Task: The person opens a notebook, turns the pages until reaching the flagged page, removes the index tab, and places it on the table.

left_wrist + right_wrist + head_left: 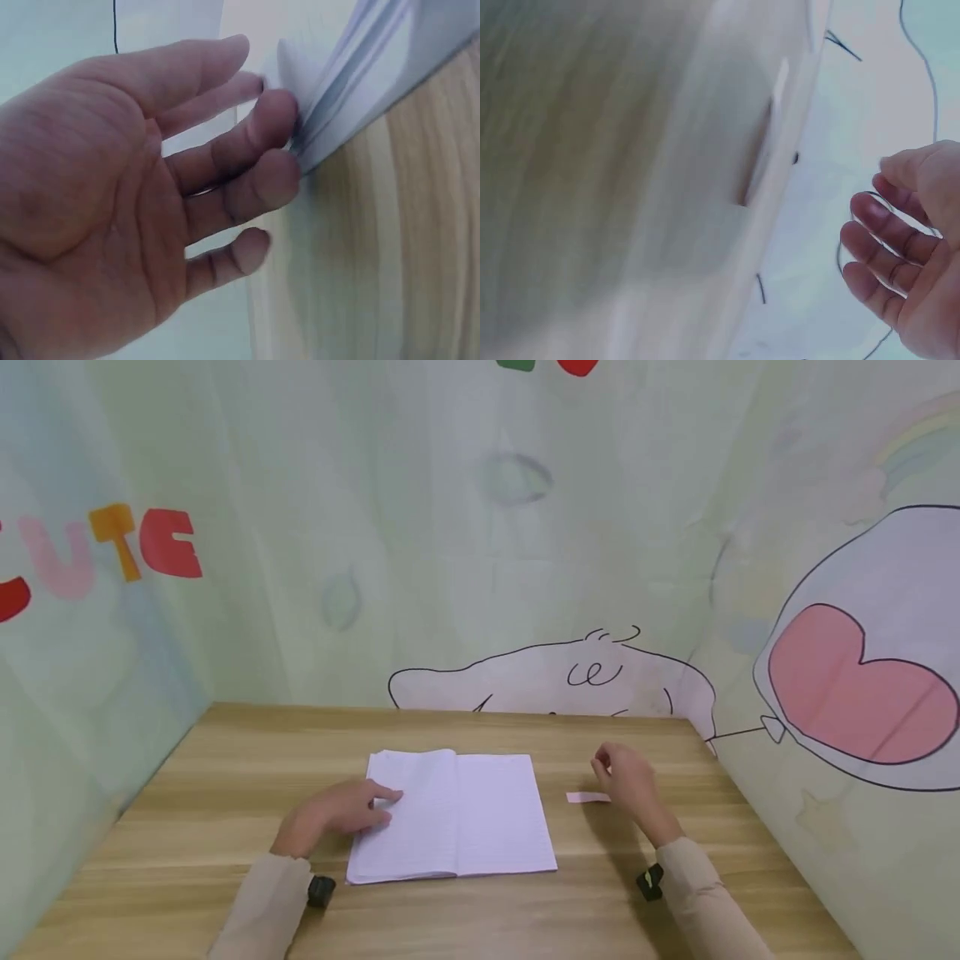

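Observation:
An open notebook point(504, 814) with lined white pages lies on the wooden table. My left hand point(347, 806) is at its left edge, thumb and index finger reaching over the left page. In the left wrist view the slightly bent fingers point(274, 180) come right up to the notebook's page edges point(360, 75), with nothing in the palm. To the right of the notebook, my right hand point(626, 777) hovers over the table, fingers loosely bent and holding nothing. A small pale pink paper strip point(587, 797) lies just left of it; the right wrist view shows this strip point(761, 150) edge-on.
The wooden table point(262, 752) meets fabric walls point(337, 527) printed with cartoon drawings at its back and sides. Dark wrist devices point(321, 891) sit near both sleeves.

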